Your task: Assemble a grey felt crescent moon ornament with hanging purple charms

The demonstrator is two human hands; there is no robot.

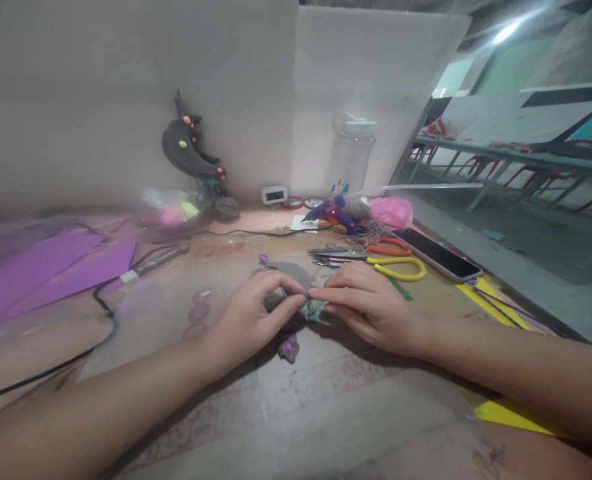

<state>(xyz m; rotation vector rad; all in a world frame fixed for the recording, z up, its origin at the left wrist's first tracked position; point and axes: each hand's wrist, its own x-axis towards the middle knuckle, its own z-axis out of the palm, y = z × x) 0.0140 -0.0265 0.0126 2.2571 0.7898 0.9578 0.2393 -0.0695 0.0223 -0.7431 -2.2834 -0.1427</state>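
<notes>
My left hand and my right hand meet at the middle of the table, fingertips pinched together on a small grey felt piece with purple trim showing below the left hand. Both hands are closed in a pinch. Much of the felt piece is hidden under my fingers.
Yellow-handled scissors, orange-handled scissors, a phone, a blue glue gun, a pink bag and a clear bottle lie beyond my right hand. Purple sheets and a black cable sit left. A grey felt figure leans on the wall.
</notes>
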